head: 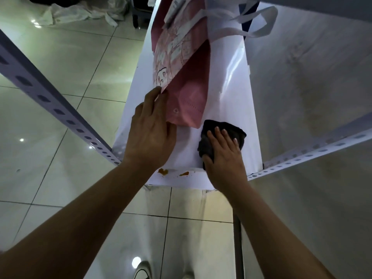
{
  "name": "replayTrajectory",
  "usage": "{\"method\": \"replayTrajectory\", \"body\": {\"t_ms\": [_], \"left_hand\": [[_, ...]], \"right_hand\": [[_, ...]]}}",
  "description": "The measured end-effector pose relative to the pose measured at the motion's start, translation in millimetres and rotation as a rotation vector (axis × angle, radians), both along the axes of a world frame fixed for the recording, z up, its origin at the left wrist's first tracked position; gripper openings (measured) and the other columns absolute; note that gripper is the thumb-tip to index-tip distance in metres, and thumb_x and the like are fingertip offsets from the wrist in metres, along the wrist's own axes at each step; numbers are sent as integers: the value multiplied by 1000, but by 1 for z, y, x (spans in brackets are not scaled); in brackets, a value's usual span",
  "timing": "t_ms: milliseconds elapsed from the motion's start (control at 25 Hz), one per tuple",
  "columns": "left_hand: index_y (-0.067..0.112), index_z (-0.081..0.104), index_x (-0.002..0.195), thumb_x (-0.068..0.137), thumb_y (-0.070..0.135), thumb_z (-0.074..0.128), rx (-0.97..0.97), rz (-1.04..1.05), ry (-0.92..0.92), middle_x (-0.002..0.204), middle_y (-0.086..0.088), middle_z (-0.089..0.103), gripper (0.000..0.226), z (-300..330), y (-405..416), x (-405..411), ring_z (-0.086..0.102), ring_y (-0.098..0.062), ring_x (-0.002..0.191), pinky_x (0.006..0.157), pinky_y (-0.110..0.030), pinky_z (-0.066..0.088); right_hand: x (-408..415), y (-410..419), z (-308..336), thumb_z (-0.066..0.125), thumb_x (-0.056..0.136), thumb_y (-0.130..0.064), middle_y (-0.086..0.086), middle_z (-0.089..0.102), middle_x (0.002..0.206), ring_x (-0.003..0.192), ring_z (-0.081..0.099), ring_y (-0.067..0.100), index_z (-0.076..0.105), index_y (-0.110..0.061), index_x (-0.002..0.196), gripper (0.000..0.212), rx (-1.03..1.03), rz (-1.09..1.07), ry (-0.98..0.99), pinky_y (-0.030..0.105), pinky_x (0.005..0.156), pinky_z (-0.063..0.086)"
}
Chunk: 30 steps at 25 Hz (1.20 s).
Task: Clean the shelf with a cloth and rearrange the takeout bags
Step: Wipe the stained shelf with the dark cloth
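Note:
A narrow white shelf (187,154) runs away from me. A pink takeout bag (185,77) lies flat on it, with a white bag (227,43) and its looped handles beyond and partly beneath. My left hand (151,133) rests on the shelf with its fingers spread, and the fingertips touch the pink bag's left edge. My right hand (223,156) presses a dark cloth (223,133) flat onto the shelf just below the pink bag's near corner. Orange stains (163,171) mark the shelf's front edge.
Perforated white metal uprights (50,101) cross at the left and at the right (314,148). A pale wall stands to the right. Below lies a glossy tiled floor (60,57), with crumpled white sheeting (80,11) at the far left and my shoe (142,270) underneath.

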<state>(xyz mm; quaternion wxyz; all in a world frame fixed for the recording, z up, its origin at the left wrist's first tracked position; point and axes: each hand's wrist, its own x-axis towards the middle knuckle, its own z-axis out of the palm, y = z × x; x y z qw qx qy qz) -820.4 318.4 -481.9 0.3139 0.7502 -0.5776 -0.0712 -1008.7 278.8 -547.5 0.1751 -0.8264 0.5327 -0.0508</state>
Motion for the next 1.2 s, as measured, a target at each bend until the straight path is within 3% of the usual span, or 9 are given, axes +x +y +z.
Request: {"method": "replayTrajectory", "body": {"t_ms": [120, 240, 440, 640, 840, 1040, 1200], "left_hand": [[7, 39, 148, 92, 9, 51, 23, -17, -15, 158, -15, 28, 57, 2, 0, 5, 42, -39, 128, 104, -51, 40], [13, 41, 147, 90, 8, 52, 43, -28, -81, 161, -15, 24, 58, -4, 13, 6, 42, -39, 130, 103, -51, 43], [9, 49, 138, 92, 16, 51, 129, -26, -233, 153, -20, 39, 47, -49, 76, -7, 46, -40, 131, 99, -54, 45], [8, 37, 151, 93, 18, 61, 293, -131, -224, 158, -23, 29, 64, -82, 101, -6, 30, -41, 146, 113, -56, 35], [16, 45, 148, 80, 9, 71, 272, -89, -212, 143, -22, 43, 74, -84, 106, 2, 43, -40, 131, 99, -52, 48], [12, 36, 152, 79, 7, 72, 335, -73, -137, 156, -22, 33, 82, -82, 118, 2, 28, -42, 146, 107, -55, 43], [5, 26, 155, 82, 5, 67, 365, -70, -69, 164, -16, 18, 84, -82, 122, -2, 12, -34, 152, 114, -53, 36]], "right_hand": [[-11, 41, -6, 44, 98, -37, -5, 12, 169, 156, 0, 11, 21, -25, 161, 68, -19, -5, -57, 39, 128, -3], [-16, 18, -11, 43, 100, -37, -3, 11, 169, 157, 1, 14, 21, -24, 161, 66, -17, 27, -9, 40, 128, -2], [-13, -5, -8, 43, 102, -34, -2, 14, 169, 157, 3, 15, 23, -21, 160, 63, -36, -106, -44, 40, 127, -3], [-31, 44, -12, 43, 93, -32, -2, 20, 167, 156, 10, 15, 30, -19, 158, 68, -41, -110, -94, 40, 127, 1], [-20, -22, -3, 47, 101, -25, 0, 18, 169, 157, 7, 16, 28, -17, 159, 61, 14, -192, -70, 38, 126, -4], [-20, 58, -7, 43, 92, -31, 0, 22, 167, 156, 12, 18, 33, -17, 157, 68, -37, -134, -123, 42, 127, 2], [5, 37, -9, 49, 101, -25, 1, 21, 167, 157, 10, 18, 32, -17, 157, 60, -13, -92, -112, 40, 127, -1]]}}
